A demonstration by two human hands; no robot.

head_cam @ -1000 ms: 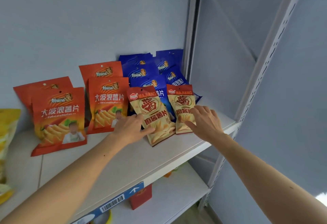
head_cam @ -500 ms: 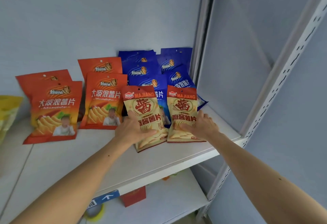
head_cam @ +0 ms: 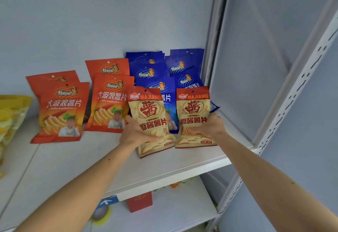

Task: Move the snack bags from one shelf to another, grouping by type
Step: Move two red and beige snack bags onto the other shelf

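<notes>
Two beige MAJIANG snack bags with red tops stand upright near the front right of the white shelf (head_cam: 164,166). My left hand (head_cam: 136,133) grips the left MAJIANG bag (head_cam: 149,111) at its lower left edge. My right hand (head_cam: 210,128) grips the right MAJIANG bag (head_cam: 193,111) at its lower right. Behind them several blue snack bags (head_cam: 151,70) lean against the back wall and the right corner. To the left stand orange chip bags, one pair (head_cam: 111,100) beside the blue group and another pair (head_cam: 62,107) further left.
A yellow snack bag (head_cam: 12,114) lies at the far left edge of the shelf. A perforated grey upright (head_cam: 285,111) frames the right side. On the lower shelf (head_cam: 173,211) sit a red box (head_cam: 140,201) and small orange items.
Both hands have closed around the two MAJIANG bags and stood them more upright, side by side. The view has shifted closer and slightly to the right.
</notes>
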